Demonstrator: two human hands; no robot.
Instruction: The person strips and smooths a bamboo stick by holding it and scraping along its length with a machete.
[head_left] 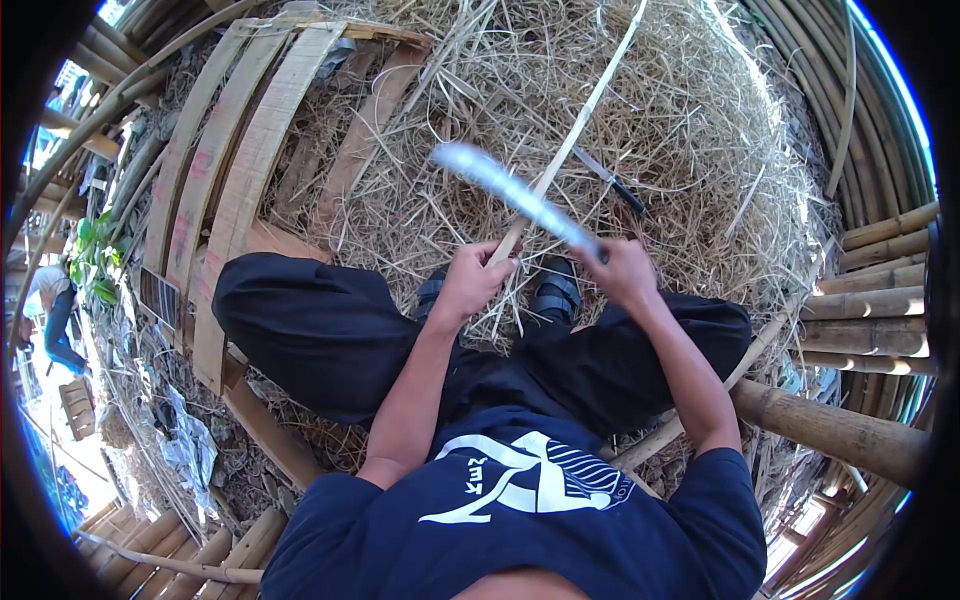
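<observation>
My left hand (474, 280) is closed around the near end of a long, thin bamboo strip (575, 125), which runs away from me toward the top of the view. In my right hand (624, 272) is the handle of a machete (510, 190). Its broad blade, blurred by motion, points up and left and crosses the strip just beyond my left hand; whether it touches the strip I cannot tell. A knife with a black handle (628, 194) lies on the pile of shavings (690, 120) past my right hand.
Wooden slats of a pallet (250, 150) stand at the left. Bamboo poles (840, 425) line the right side, one reaching toward my right elbow. Crumpled plastic (190, 440) lies at lower left. Another person (58, 310) is at the far left edge. My sandalled feet (556, 292) rest among the shavings.
</observation>
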